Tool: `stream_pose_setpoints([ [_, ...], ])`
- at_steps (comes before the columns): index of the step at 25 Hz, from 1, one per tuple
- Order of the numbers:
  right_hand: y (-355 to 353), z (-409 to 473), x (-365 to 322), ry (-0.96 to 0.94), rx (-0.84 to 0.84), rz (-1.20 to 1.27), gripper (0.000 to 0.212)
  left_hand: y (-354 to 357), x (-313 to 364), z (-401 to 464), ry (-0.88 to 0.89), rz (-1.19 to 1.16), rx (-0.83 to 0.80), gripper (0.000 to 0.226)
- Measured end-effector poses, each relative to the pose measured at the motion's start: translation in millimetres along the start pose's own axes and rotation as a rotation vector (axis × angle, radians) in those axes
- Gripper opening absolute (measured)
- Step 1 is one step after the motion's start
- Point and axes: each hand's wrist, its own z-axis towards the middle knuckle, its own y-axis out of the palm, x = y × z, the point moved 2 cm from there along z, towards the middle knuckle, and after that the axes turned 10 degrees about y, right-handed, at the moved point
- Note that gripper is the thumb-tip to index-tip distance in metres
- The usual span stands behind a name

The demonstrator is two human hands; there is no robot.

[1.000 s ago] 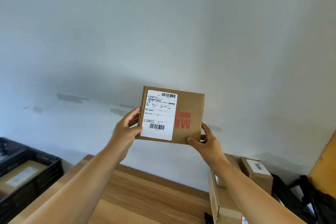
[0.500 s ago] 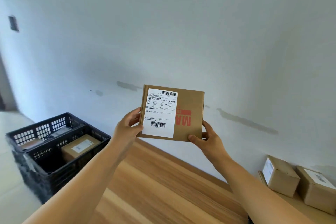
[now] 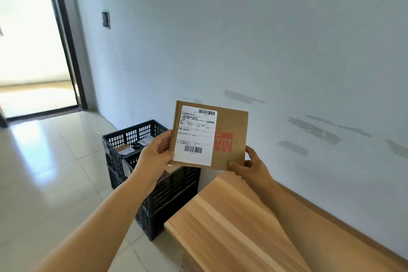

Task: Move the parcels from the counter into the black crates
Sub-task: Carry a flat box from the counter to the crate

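View has swung left over the last second: a second ago I had mostly wall plus table corner, now both black perforated plastic crates (image 3: 154, 185) sit on the tiled floor (image 3: 44, 183) just off the end of the light wooden table (image 3: 231, 227), and a bright doorway (image 3: 33, 40) shows at far left. The grip on the parcel hasn't changed, same pose in all three frames.

The flat brown cardboard parcel (image 3: 209, 136) is held up in the air, face toward the camera, above the near crate and the table end, touching neither. Left hand (image 3: 154, 155) grips its left edge, thumb on the front near the label, fingers curled behind. Right hand (image 3: 251, 166) pinches the lower right corner, thumb on the front, fingers behind.

My read: carry is nearly done, the crates are now within reach, and what's left is lowering it in. The far crate already holds a few labelled parcels (image 3: 134, 146); the near crate's inside is mostly hidden by the left arm and the parcel, so I can't tell how full it is.

Writing: white shipping label (image 3: 195, 134) with one barcode at top right and one at the bottom, small printed lines including Chinese text, too fine to read reliably. Red print on the cardboard, rotated sideways, large "MA" visible; the rest runs under the label.
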Motion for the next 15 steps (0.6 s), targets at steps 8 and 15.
stream_pose_setpoints([
  [8,134,70,-38,0.025,-0.184,-0.041,0.059,-120,-29,41,-0.075,0.016,0.149,0.064],
  [15,234,182,-67,0.027,-0.356,-0.038,0.059,-199,-48,120,-0.063,0.186,0.281,0.061],
])
